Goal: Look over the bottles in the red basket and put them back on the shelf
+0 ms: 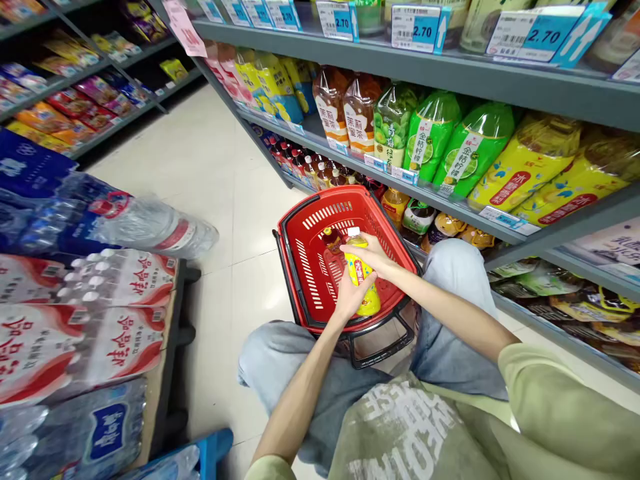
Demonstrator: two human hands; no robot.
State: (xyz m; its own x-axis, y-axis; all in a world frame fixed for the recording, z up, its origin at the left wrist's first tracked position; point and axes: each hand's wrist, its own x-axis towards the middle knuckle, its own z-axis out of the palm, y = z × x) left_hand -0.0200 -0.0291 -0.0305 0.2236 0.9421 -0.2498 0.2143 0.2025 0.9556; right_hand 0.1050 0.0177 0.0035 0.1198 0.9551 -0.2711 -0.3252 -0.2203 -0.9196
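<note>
Both my hands are closed around a yellow drink bottle (369, 305) with a white cap, held over the red shopping basket (310, 217). My left hand (351, 293) wraps its lower middle from the near side. Higher up, near the cap, my right hand (371, 253) grips it from the right. Just beyond my fingers, a dark bottle (332, 239) with a yellow and red label is inside the basket. The basket stands on the floor between my bent knees, its black handle (383, 343) folded down toward me. Some fingers are hidden behind the yellow bottle.
On the right, a grey shelf (310, 137) holds rows of bottled drinks (465, 150) with price tags (417, 28). Shrink-wrapped water packs (133, 340) are stacked on a pallet at left. Snack shelves (90, 100) stand farther back. Pale floor tiles (235, 267) run between.
</note>
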